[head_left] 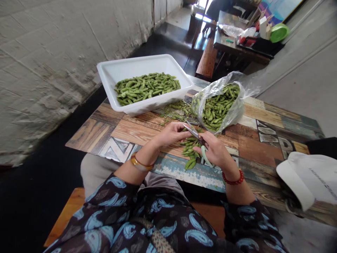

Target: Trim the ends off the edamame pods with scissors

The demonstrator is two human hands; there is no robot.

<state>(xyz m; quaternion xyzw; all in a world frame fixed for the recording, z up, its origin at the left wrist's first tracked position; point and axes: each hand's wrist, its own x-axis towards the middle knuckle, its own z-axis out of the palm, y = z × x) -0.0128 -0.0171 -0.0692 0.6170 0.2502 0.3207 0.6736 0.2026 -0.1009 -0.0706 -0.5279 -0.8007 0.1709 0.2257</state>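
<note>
Wood-patterned panels are covering the table (pixel 252 153) in front of you, beside a scuffed pale wall (pixel 65 45). Your right hand (pixel 214 149) is gripping a pair of scissors (pixel 194 132), its fingers wrapping around the pale green handles and partly hiding them, while the blades are pointing toward your left hand (pixel 172 133). Your left fingers are bending together at the blade tips, but you are blocking the view of their undersides, so I cannot tell whether they are pinching a pod. Loose green pods (pixel 191 151) are lying on the table between and below your hands, some disappearing behind the scissors. More pods (pixel 150 86) are filling the bottom of a white tub (pixel 147 66) ahead to the left, and others are sitting in a clear plastic bag (pixel 200 100) to its right, blurring behind the creased film. Trimmings (pixel 179 110) are lying between tub and bag, too small to make out singly. Printed letters are showing on the tabletop: one is looking like a Z or N, another like a D. Dark lettering is crossing the white cap (pixel 300 175) at the right, slanting too much to read, and the cap is running out of view.
</note>
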